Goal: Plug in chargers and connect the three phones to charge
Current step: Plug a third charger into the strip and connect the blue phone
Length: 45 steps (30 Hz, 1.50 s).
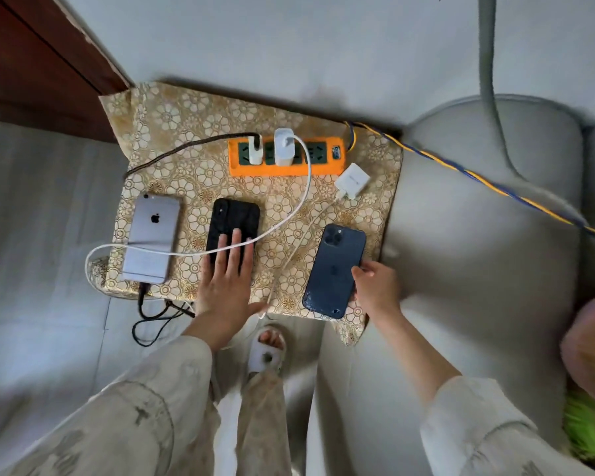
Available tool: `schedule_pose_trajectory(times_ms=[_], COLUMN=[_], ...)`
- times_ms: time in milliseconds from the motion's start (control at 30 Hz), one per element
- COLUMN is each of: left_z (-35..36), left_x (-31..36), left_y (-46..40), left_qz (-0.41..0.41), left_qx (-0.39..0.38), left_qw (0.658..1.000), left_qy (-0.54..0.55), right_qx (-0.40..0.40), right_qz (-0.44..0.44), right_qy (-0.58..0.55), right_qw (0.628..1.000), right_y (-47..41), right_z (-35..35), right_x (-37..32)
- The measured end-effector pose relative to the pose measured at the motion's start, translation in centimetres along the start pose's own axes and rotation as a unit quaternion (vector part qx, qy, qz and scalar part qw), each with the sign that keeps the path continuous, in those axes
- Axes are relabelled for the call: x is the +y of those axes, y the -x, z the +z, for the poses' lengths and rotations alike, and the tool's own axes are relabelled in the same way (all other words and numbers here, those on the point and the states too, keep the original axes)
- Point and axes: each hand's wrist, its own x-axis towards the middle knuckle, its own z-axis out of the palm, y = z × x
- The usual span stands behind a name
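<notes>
Now the small table [172,108] under its gold floral cloth carries everything. At its far edge lies the orange power strip [285,168] with two white chargers plugged in; a third white charger [352,182] lies loose beside it. Silver phone [152,238], black phone [234,221] and dark blue phone [334,269] lie face down. My left hand [225,286] presses spread, straight fingers on the black one; my right hand [375,286] grips the blue one's edge.
</notes>
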Motion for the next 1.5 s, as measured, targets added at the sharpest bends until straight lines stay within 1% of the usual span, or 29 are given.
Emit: schedule_pose_trajectory(times_ms=[100, 133, 200, 267, 333, 400, 467, 600, 667, 733, 800, 867, 933, 967, 1000, 1033, 1067, 1133, 1167, 1200, 1233, 1267, 1333, 1500], left_z=[0.2, 0.2, 0.2, 0.1, 0.1, 0.3, 0.5, 0.7, 0.6, 0.4, 0.2, 0.1, 0.1, 0.0, 0.0, 0.0, 0.1, 0.1, 0.1, 0.1, 0.1, 0.2, 0.2, 0.1], left_x=[-0.1, -0.2, -0.5, -0.7, -0.6, -0.6, -0.5, -0.3, -0.3, -0.3, -0.3, -0.3, -0.3, -0.4, -0.4, -0.4, -0.4, -0.4, -0.4, -0.4, -0.4, -0.4, -0.4, -0.3], left_y=[-0.1, -0.1, -0.1, -0.1, -0.1, -0.1, -0.1, 0.0, -0.1, -0.1, -0.1, -0.1, -0.1, -0.1, 0.0, 0.0, 0.0, 0.0, 0.1, 0.1, 0.0, 0.0, 0.0, 0.1], left_qz=[-0.001, 0.001, 0.006, 0.011, 0.009, 0.001, -0.009, -0.014, -0.013, -0.017, -0.018, -0.019, -0.020, -0.020, -0.021, -0.021, -0.022, -0.023, -0.023, -0.023, -0.023, -0.023, -0.024, -0.024], left_qx=[-0.003, -0.005, -0.012, -0.016, -0.015, -0.008, 0.003, 0.007, 0.002, -0.010, -0.021, -0.027, -0.032, -0.033, -0.034, -0.034, -0.033, -0.032, -0.032, -0.033, -0.033, -0.033, -0.029, -0.020], left_qw=[1.000, 1.000, 1.000, 1.000, 1.000, 1.000, 1.000, 1.000, 1.000, 0.999, 0.999, 0.999, 0.999, 0.999, 0.999, 0.999, 0.999, 0.999, 0.999, 0.999, 0.999, 0.999, 0.999, 0.999], left_qy=[-0.003, -0.003, -0.002, -0.002, -0.008, -0.008, -0.006, 0.016, 0.022, 0.026, 0.024, 0.022, 0.019, 0.016, 0.014, 0.015, 0.016, 0.020, 0.022, 0.024, 0.025, 0.027, 0.029, 0.024], right_qx=[-0.001, 0.009, 0.058, 0.107, 0.115, 0.092, 0.079, 0.089, 0.067, 0.020, -0.022, -0.041, -0.032, -0.018, -0.004, 0.014, 0.029, 0.024, 0.011, -0.006, -0.021, -0.033, -0.054, -0.078], right_qz=[-0.034, -0.063, -0.144, -0.242, -0.322, -0.361, -0.382, -0.449, -0.463, -0.465, -0.461, -0.460, -0.481, -0.500, -0.518, -0.530, -0.530, -0.488, -0.454, -0.419, -0.394, -0.379, -0.366, -0.365], right_qy=[0.124, 0.168, 0.245, 0.322, 0.410, 0.500, 0.569, 0.633, 0.658, 0.686, 0.703, 0.702, 0.679, 0.654, 0.621, 0.573, 0.512, 0.374, 0.310, 0.259, 0.221, 0.196, 0.175, 0.245], right_qw=[0.992, 0.984, 0.957, 0.909, 0.846, 0.782, 0.724, 0.624, 0.590, 0.560, 0.542, 0.543, 0.554, 0.567, 0.589, 0.625, 0.675, 0.788, 0.836, 0.870, 0.892, 0.904, 0.912, 0.895], right_y=[-0.1, -0.3, -1.1, -2.5, -4.2, -5.8, -6.6, -7.0, -7.3, -7.4, -7.2, -7.0, -6.8, -6.7, -6.5, -6.4, -6.4, -6.6, -6.7, -6.9, -7.1, -7.2, -7.5, -7.9], right_z=[-0.9, -1.1, -1.5, -1.8, -2.0, -2.2, -2.0, -1.9, -2.4, -2.8, -3.0, -3.2, -3.4, -3.6, -3.9, -4.1, -4.3, -4.2, -3.9, -3.6, -3.3, -2.9, -2.4, -2.5], right_x=[-1.3, -2.0, -3.7, -5.9, -8.0, -9.6, -10.5, -10.9, -11.1, -11.2, -11.2, -11.0, -10.9, -11.1, -11.3, -11.5, -11.9, -13.0, -13.6, -14.3, -14.9, -15.4, -16.3, -17.5])
